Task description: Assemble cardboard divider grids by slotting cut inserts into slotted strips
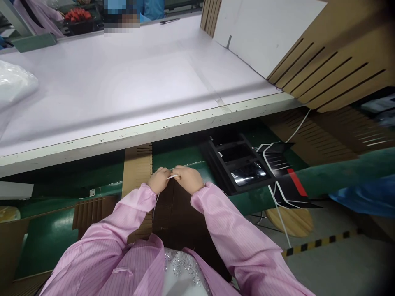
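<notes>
My left hand and my right hand are close together below the table's front edge, both closed with bent fingers. A narrow white strap shows between them, pinched at each end. From my left hand a thin white line runs down along the edge of a dark brown cardboard piece beneath my hands. Left of it stands a lighter slotted cardboard piece. To the right of my right hand lies a black tray with several dark glossy panels in it.
The white table spans the view ahead, with a plastic bag at its left and a pen at the far edge. Slotted cardboard leans at right. Black-and-red printed sheets lie beside the tray, above a wooden stool. People stand beyond.
</notes>
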A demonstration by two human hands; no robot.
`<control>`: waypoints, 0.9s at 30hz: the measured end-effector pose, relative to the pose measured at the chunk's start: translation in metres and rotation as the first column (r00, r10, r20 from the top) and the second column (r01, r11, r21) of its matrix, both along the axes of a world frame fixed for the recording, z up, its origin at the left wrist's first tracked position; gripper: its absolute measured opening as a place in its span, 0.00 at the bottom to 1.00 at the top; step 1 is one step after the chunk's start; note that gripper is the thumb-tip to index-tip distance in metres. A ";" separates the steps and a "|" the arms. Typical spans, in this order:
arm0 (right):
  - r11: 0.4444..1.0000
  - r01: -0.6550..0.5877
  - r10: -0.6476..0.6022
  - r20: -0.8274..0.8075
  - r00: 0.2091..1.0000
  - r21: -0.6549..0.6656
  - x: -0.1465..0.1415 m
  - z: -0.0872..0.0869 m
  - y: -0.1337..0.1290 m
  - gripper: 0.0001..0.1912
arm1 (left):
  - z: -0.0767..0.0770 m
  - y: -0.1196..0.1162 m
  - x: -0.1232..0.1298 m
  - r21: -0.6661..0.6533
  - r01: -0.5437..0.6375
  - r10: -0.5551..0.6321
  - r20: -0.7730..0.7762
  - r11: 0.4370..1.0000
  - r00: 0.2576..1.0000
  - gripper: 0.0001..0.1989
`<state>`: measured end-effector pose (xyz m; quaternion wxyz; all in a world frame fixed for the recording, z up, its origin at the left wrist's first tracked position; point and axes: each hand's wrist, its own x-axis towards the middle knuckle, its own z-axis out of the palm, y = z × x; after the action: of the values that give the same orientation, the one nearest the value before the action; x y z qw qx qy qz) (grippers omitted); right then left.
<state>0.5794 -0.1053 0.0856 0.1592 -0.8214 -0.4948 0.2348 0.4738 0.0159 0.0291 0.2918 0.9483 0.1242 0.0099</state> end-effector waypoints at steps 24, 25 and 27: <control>0.588 0.792 -0.744 -0.274 0.609 0.163 -0.054 -0.054 -0.322 0.32 | -0.046 -0.047 -0.129 -0.760 -0.553 0.507 -0.346 0.341 0.789 0.26; 0.510 0.851 -0.827 -0.203 0.524 0.122 -0.057 -0.077 -0.319 0.36 | -0.046 -0.046 -0.129 -0.767 -0.543 0.498 -0.342 0.342 0.797 0.25; 0.513 0.858 -0.847 -0.178 0.501 -0.022 -0.065 -0.117 -0.307 0.38 | -0.046 -0.044 -0.128 -0.759 -0.547 0.507 -0.337 0.353 0.794 0.25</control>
<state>0.5142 -0.4121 -0.0312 0.3232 -0.9296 -0.0188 0.1762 0.3457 -0.0284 -0.0165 0.6795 0.6032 0.4170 0.0229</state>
